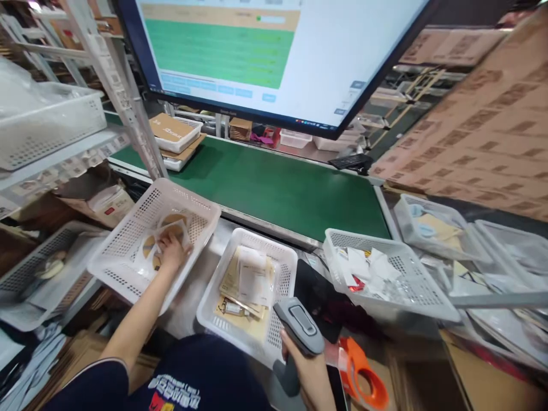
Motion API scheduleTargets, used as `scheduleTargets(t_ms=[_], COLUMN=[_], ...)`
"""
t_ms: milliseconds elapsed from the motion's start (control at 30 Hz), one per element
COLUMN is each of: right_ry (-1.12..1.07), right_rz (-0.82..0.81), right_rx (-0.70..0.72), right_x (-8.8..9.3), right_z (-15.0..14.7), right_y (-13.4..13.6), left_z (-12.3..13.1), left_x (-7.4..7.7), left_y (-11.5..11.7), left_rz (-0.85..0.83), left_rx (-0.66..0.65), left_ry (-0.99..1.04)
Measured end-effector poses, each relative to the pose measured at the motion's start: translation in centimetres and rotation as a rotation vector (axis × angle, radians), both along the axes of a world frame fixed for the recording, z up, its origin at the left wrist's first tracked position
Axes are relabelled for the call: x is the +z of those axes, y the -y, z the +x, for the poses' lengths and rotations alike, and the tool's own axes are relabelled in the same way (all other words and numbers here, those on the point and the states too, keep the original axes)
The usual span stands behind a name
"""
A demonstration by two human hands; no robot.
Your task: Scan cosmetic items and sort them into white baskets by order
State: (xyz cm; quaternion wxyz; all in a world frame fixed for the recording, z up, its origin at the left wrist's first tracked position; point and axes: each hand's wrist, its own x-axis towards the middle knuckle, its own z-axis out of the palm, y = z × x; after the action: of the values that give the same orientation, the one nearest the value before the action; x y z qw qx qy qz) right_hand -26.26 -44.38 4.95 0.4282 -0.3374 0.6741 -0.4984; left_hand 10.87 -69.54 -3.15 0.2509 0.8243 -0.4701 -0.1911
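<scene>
My left hand (172, 251) reaches into a white perforated basket (122, 240). Its fingers are bent onto a clear plastic packet (176, 229), among round tan pieces in clear wrapping. Blur hides what the pieces are. My right hand (306, 365) is wrapped around the handle of a grey barcode scanner (299, 326), whose head points toward the middle basket. That white middle basket (206, 302) holds tan envelopes, a white paper slip (253, 277) and a small packaged item (233, 308).
A monitor (222, 63) hangs above a green conveyor belt (265, 182). To the right stand a white basket of packets (415, 297) and an orange tape dispenser (363, 374). Boxes are stacked on a tray (173, 134) at the belt's left. A metal shelf post (124, 103) rises at left.
</scene>
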Motion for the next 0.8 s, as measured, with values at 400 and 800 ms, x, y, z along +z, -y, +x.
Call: scheduleTargets(t_ms=[400, 800], right_ry=[-0.015, -0.032], right_rz=[-0.094, -0.327], right_rx=[0.177, 0.338], right_x=[3.6, 8.3], right_z=[4.3, 6.6], right_y=[2.7, 7.2], left_z=[0.6, -10.4], left_x=[5.5, 7.1], left_y=[-2.6, -8.3], left_rz=[-0.633, -0.286], left_rx=[0.097, -0.394], left_ry=[-0.679, -1.220])
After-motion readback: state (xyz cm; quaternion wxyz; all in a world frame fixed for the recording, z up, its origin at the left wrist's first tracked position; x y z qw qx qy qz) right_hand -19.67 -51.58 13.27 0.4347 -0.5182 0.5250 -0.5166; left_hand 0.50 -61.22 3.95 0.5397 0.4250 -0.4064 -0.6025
